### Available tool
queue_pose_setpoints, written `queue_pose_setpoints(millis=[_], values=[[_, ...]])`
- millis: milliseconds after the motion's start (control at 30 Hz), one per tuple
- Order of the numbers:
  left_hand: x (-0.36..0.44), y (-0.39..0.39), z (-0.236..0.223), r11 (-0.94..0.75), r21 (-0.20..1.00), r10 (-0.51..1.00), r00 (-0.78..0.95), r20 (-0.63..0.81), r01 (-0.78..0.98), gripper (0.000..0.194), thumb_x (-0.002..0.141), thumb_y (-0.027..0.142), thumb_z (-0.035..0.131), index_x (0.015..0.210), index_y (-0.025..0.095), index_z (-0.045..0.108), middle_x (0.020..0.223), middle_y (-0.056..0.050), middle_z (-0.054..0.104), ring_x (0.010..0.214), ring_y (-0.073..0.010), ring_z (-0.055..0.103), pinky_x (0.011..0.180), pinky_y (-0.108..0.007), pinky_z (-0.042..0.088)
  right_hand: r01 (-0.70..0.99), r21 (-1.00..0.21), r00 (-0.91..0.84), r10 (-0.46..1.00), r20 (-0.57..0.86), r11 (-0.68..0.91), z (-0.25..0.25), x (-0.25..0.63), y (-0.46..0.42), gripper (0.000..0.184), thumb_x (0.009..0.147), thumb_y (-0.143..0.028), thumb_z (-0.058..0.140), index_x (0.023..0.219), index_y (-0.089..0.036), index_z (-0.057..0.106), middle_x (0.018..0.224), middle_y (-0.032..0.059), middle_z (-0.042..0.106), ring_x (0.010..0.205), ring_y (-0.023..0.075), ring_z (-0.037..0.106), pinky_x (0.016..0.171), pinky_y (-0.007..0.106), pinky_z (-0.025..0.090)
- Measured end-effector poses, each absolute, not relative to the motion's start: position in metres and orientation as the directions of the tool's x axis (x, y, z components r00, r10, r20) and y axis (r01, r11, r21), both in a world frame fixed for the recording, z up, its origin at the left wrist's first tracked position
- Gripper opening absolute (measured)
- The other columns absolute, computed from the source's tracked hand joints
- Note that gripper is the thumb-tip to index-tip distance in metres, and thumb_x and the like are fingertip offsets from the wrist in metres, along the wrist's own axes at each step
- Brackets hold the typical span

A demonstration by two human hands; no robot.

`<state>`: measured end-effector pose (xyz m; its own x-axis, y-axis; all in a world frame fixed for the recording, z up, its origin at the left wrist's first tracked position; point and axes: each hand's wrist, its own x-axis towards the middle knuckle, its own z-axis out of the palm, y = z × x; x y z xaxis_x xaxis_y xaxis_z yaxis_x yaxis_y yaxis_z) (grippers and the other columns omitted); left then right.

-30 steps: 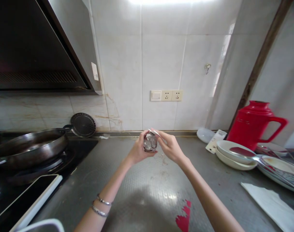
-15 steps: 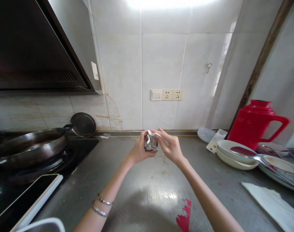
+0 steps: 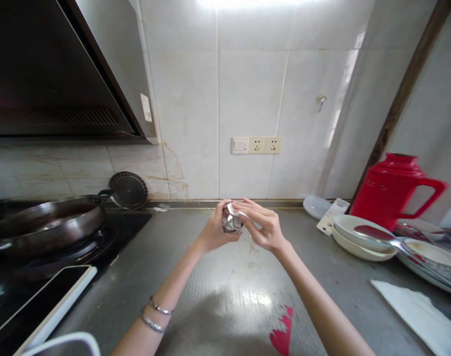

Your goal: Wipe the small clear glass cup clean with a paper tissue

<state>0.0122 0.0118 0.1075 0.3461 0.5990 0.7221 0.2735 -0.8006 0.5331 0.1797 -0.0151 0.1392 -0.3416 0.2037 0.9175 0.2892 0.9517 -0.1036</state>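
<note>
As left hand [image 3: 215,230] cups shiny glass [image 3: 231,226], right hand [image 3: 266,225] holds tissue [image 3: 231,209].

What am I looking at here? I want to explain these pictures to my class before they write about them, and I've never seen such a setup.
There is no machine here: the two bare hands belong to one person. A camera on that person's head takes every picture, looking forward and down over a kitchen counter.

The left hand holds what looks like a small glass. The right hand holds something thin and white, perhaps tissue, at its top; the material is hard to tell.

On the left, a pan sits on the stove. On the right are a red jug, stacked bowls and a white sheet.
</note>
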Motion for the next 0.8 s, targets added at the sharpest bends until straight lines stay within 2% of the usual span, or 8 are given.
queue_pose_setpoints(millis=[200,267,333,400,500,633,700,800], values=[[0.011,0.013,0.106,-0.810,0.499,0.584,0.346,0.734,0.309,0.082,0.060,0.023,0.077,0.127,0.023,0.030,0.126,-0.012,0.052,0.114,-0.0254,0.054,0.094,-0.040,0.045,0.354,-0.393,-0.124,0.459,0.880,0.849,0.144,0.177,-0.016,0.024,0.090,-0.026,0.050,0.100,-0.022,0.072,0.090,-0.0011,0.074,0.089,0.0231,0.070,0.095,0.041,0.050],[0.012,0.012,0.105,-0.812,0.487,0.581,0.357,0.732,0.323,0.083,0.060,0.023,0.077,0.128,0.023,0.030,0.127,-0.012,0.051,0.114,-0.0257,0.054,0.095,-0.040,0.045,0.385,-0.452,-0.066,0.513,0.856,0.805,0.143,0.175,-0.014,0.025,0.090,-0.029,0.051,0.097,-0.021,0.073,0.084,-0.0010,0.075,0.088,0.0248,0.070,0.091,0.041,0.052],[0.012,0.011,0.106,-0.808,0.479,0.584,0.364,0.726,0.343,0.084,0.059,0.022,0.077,0.129,0.022,0.029,0.127,-0.012,0.051,0.113,-0.0261,0.055,0.094,-0.040,0.046,0.391,-0.472,-0.026,0.522,0.852,0.790,0.140,0.172,-0.013,0.025,0.090,-0.030,0.051,0.097,-0.021,0.073,0.087,0.0001,0.075,0.091,0.0255,0.070,0.089,0.040,0.053],[0.012,0.009,0.108,-0.801,0.466,0.591,0.375,0.714,0.376,0.086,0.058,0.021,0.076,0.130,0.022,0.029,0.127,-0.013,0.051,0.112,-0.0271,0.056,0.092,-0.039,0.047,0.379,-0.419,-0.033,0.464,0.885,0.825,0.136,0.170,-0.012,0.025,0.090,-0.027,0.050,0.102,-0.022,0.072,0.096,0.0013,0.074,0.096,0.0246,0.068,0.093,0.041,0.051],[0.013,0.005,0.111,-0.764,0.461,0.631,0.374,0.679,0.451,0.086,0.056,0.017,0.074,0.129,0.021,0.028,0.122,-0.013,0.055,0.105,-0.0279,0.061,0.084,-0.039,0.051,0.345,-0.254,-0.119,0.311,0.943,0.904,0.133,0.168,-0.014,0.028,0.089,-0.020,0.048,0.109,-0.023,0.068,0.108,0.0035,0.070,0.102,0.0223,0.066,0.101,0.044,0.046],[0.014,-0.001,0.116,-0.719,0.472,0.670,0.328,0.666,0.511,0.081,0.058,0.019,0.072,0.127,0.023,0.030,0.121,-0.011,0.057,0.104,-0.0287,0.061,0.082,-0.040,0.051,0.323,-0.081,-0.212,0.155,0.965,0.943,0.135,0.172,-0.017,0.033,0.086,-0.013,0.049,0.113,-0.023,0.066,0.110,0.0064,0.069,0.104,0.0231,0.065,0.101,0.047,0.046],[0.014,-0.001,0.117,-0.734,0.476,0.656,0.323,0.683,0.484,0.082,0.058,0.022,0.074,0.127,0.024,0.030,0.123,-0.010,0.056,0.107,-0.0280,0.060,0.085,-0.040,0.050,0.311,-0.039,-0.216,0.110,0.970,0.950,0.137,0.177,-0.019,0.033,0.085,-0.013,0.050,0.111,-0.023,0.067,0.107,0.0064,0.071,0.102,0.0236,0.066,0.100,0.047,0.047],[0.013,-0.001,0.116,-0.763,0.498,0.636,0.342,0.692,0.413,0.084,0.059,0.028,0.077,0.127,0.024,0.029,0.123,-0.010,0.056,0.106,-0.0265,0.060,0.084,-0.038,0.050,0.313,-0.070,-0.173,0.129,0.976,0.947,0.138,0.182,-0.018,0.029,0.086,-0.016,0.050,0.106,-0.023,0.069,0.103,0.0060,0.072,0.097,0.0241,0.068,0.098,0.049,0.048]])
